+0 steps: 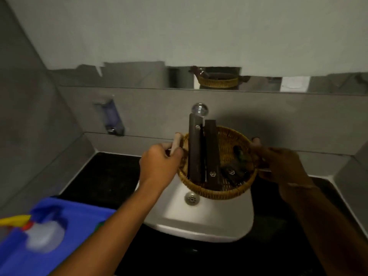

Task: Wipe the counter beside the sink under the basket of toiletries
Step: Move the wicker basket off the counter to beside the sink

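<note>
A round woven basket of toiletries point(229, 191) hangs in the air over the white sink point(209, 220). Two tall dark packets stand in it, with small dark sachets beside them. My left hand point(159, 164) grips the basket's left handle. My right hand point(278, 166) holds its right handle, blurred. The black counter point(103, 176) lies on both sides of the sink. No cloth is in view.
A blue caddy point(65, 236) with a spray bottle point(42, 234) sits at the lower left on the counter. A soap dispenser point(111, 118) hangs on the left wall. A chrome tap point(199, 109) rises behind the basket. A mirror strip above reflects the basket.
</note>
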